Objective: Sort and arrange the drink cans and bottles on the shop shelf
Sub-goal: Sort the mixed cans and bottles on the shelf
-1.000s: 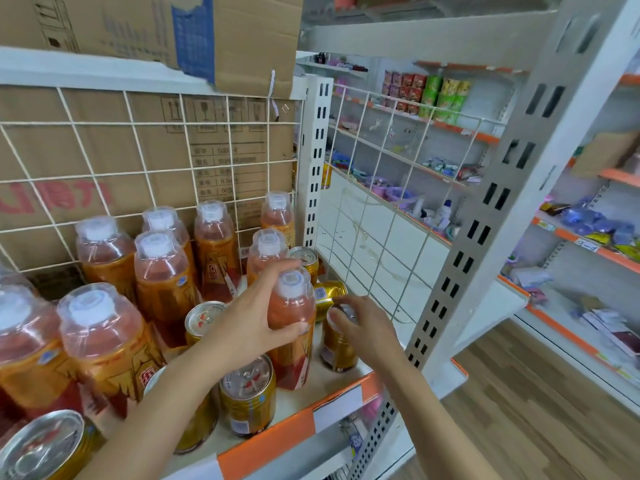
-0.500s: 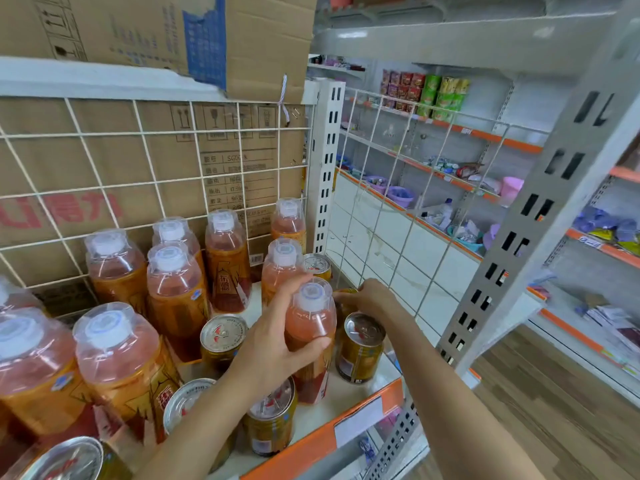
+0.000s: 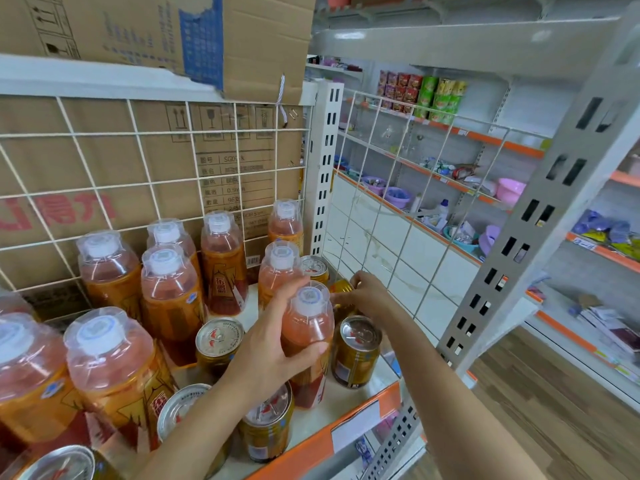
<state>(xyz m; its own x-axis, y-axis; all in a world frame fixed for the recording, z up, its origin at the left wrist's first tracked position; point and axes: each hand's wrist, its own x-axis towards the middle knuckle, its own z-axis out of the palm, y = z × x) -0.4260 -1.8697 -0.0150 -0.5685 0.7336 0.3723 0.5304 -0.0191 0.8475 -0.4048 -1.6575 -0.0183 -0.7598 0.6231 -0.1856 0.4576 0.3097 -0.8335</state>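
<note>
While your left hand (image 3: 273, 344) grips the bottle (image 3: 306, 341), your right hand (image 3: 367, 292) fingers pinch a tipped can (image 3: 341, 287); stand it upright next.

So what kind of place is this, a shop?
Most likely a small shop. Rows of identical drink bottles and cans fill a shelf with an orange price strip, and more stocked shelves stand across the aisle.

Clear glossy plastic bottles (image 3: 306, 327); shiny metal cans (image 3: 356, 351); matt cardboard box (image 3: 138, 29).
</note>
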